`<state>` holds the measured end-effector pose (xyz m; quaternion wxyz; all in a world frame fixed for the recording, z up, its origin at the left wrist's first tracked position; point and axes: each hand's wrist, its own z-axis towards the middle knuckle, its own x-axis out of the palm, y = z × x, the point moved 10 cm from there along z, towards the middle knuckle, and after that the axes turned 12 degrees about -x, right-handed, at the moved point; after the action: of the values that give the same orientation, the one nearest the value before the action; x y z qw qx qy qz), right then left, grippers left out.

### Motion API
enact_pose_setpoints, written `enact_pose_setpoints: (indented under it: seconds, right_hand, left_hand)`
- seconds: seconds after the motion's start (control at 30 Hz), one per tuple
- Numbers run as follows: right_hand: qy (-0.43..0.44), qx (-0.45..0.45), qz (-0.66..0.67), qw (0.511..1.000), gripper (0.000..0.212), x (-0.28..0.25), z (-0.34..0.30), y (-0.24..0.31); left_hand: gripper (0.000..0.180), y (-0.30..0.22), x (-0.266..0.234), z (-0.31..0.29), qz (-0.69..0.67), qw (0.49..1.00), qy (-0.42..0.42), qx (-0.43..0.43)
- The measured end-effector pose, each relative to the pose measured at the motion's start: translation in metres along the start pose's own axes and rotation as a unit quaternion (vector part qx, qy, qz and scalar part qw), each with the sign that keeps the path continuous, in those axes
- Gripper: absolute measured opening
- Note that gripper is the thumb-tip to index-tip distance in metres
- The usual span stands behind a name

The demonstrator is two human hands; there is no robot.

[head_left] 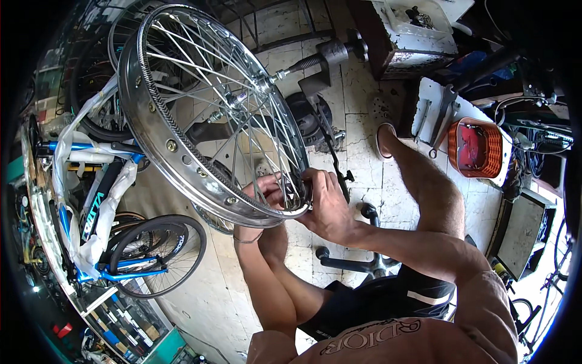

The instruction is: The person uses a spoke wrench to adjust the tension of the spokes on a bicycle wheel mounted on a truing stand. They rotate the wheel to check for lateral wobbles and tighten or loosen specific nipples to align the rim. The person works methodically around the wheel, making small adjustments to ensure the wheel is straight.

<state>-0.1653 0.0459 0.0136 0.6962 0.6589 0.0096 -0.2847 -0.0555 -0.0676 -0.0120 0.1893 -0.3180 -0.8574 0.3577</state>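
A spoked wheel with a shiny chrome rim [159, 130] stands tilted before me, with no tyre on it. Its metal hub [235, 102] sits amid thin spokes. My left hand [267, 189] reaches in among the spokes at the rim's near right part, fingers bent together and partly hidden; what they pinch cannot be made out. Right beside it, my right hand [330, 209] is closed over the rim's edge, its thumb underneath and its fingers curled on top. Both hands nearly meet there.
A metal stand with a threaded rod [306, 62] is by the hub. At right, an orange basket [453, 148] and wrenches [445, 112] lie on a white surface. A blue bicycle frame [130, 267] and a tyred wheel [197, 242] are at left. A black wheeled base [345, 262] stands below.
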Motion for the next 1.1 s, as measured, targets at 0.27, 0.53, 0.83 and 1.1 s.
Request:
enact_pose_setpoints:
  seconds: [0.27,0.53,0.83,1.1]
  right_hand:
    - [0.009,-0.006,0.007,1.0,0.074,0.004,-0.003,0.007]
    - [0.004,-0.001,0.014,1.0,0.077,0.002,0.0,0.006]
    - [-0.009,-0.001,0.021,1.0,0.076,0.0,-0.004,0.008]
    - [-0.007,-0.034,-0.044,0.998,0.07,-0.004,-0.002,0.013]
  left_hand:
    - [0.02,-0.022,0.033,0.009,0.121,0.977,-0.143,0.101]
    - [0.033,0.0,0.005,0.008,0.088,0.995,0.0,0.037]
    - [0.02,-0.004,-0.004,0.014,0.199,0.973,-0.076,0.084]
    - [0.025,-0.005,0.035,0.011,-0.061,0.997,0.026,-0.026]
